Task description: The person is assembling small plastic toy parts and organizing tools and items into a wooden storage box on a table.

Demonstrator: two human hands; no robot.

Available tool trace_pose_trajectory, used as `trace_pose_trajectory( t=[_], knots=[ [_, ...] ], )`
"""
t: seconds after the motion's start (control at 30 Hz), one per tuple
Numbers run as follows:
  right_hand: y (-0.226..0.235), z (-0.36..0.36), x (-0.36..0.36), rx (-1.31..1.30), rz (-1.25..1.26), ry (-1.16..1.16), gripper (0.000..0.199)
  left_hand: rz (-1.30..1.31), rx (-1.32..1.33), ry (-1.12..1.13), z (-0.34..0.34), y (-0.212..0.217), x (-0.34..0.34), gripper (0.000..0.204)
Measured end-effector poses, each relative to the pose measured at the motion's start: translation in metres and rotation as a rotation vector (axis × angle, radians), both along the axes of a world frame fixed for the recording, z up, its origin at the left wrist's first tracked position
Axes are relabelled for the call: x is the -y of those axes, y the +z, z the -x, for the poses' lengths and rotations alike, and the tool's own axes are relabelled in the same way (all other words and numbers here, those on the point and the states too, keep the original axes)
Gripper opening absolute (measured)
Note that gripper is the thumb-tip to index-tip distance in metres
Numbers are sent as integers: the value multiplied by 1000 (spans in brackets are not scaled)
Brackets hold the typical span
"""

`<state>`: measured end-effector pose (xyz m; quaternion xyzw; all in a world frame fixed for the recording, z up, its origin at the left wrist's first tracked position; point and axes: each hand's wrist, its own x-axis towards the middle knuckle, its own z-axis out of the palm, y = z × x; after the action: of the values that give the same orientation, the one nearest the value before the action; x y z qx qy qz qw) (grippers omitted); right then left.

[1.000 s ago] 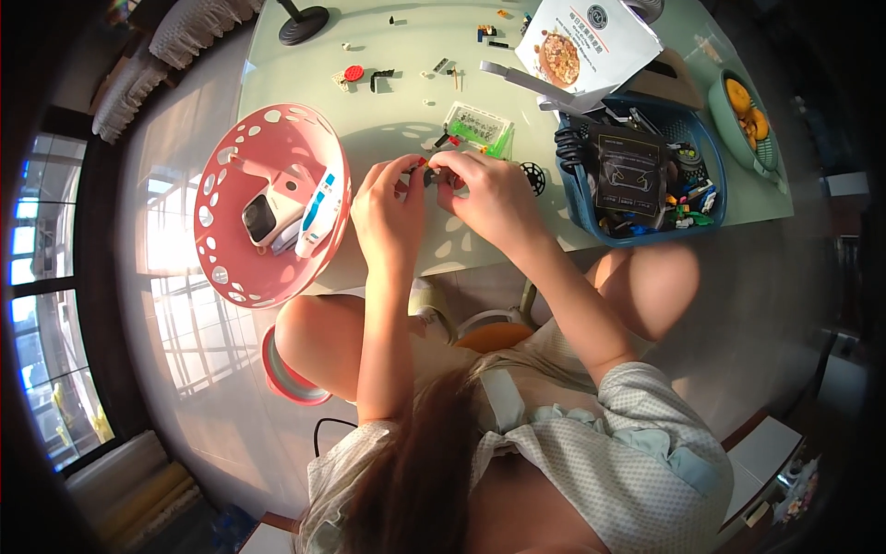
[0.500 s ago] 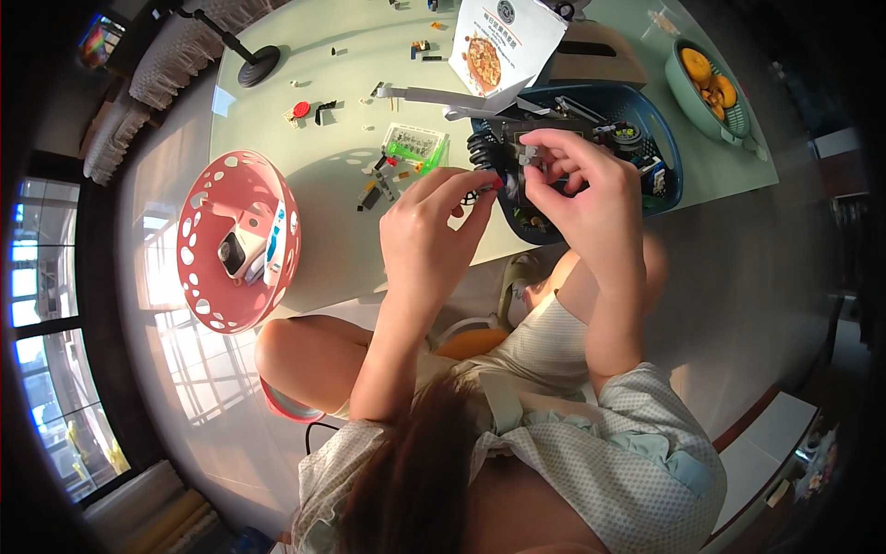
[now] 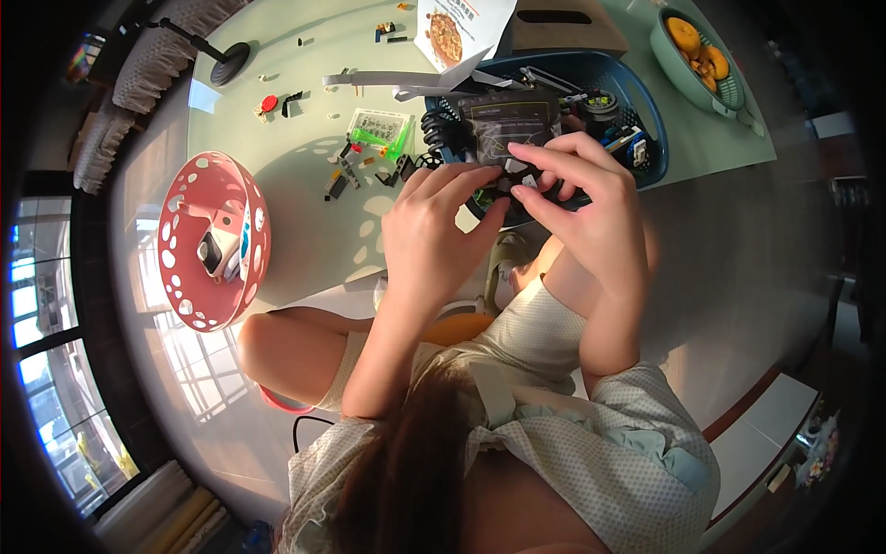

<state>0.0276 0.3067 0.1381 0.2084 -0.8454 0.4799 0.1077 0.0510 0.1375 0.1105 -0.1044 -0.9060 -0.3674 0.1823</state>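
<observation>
**Both hands pinching a small part at the blue basket**

Your left hand (image 3: 434,231) and right hand (image 3: 591,208) meet at the near rim of the blue basket (image 3: 646,102), fingers curled, pinching a small dark building piece (image 3: 506,182) between the fingertips. Left of the basket loose bricks (image 3: 355,171) lie scattered; farther left sits the pink perforated bowl (image 3: 175,277).

Table (image 3: 277,120) open between pink basket (image 3: 180,305) at left edge and loose bricks (image 3: 355,171) mid-table. Near edge right of pink basket bare. Blue bin (image 3: 646,102) crowds the right near edge, packed full; both hands hover over its near rim. Far edge cluttered: lamp base (image 3: 229,63), leaflet (image 3: 457,28), probably a cardboard box (image 3: 568,23).
</observation>
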Motion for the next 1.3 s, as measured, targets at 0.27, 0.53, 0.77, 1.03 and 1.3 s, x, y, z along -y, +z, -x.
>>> trace_pose_trajectory(
  t=[0.27, 0.53, 0.77, 1.03, 1.3],
  knots=[
    [-9, -1, -3, -69, 60, -11, 21, -66, -56, 35, -2, -1, -1, 12],
    [-5, -12, 16, -31, 41, 51, 17, -129, -65, 77, -10, 2, 9, 9],
    [-7, -27, 58, -32, -15, 221, 32, -134, -19, 208, -23, -16, 44, 7],
    [-47, -22, 113, 46, -93, 270, 30, 28, 159, 430, -29, -52, 115, 20],
    [-103, 38, 150, -58, -293, 150, 45, 247, 181, 421, 1, -83, 149, 58]
  ],
)
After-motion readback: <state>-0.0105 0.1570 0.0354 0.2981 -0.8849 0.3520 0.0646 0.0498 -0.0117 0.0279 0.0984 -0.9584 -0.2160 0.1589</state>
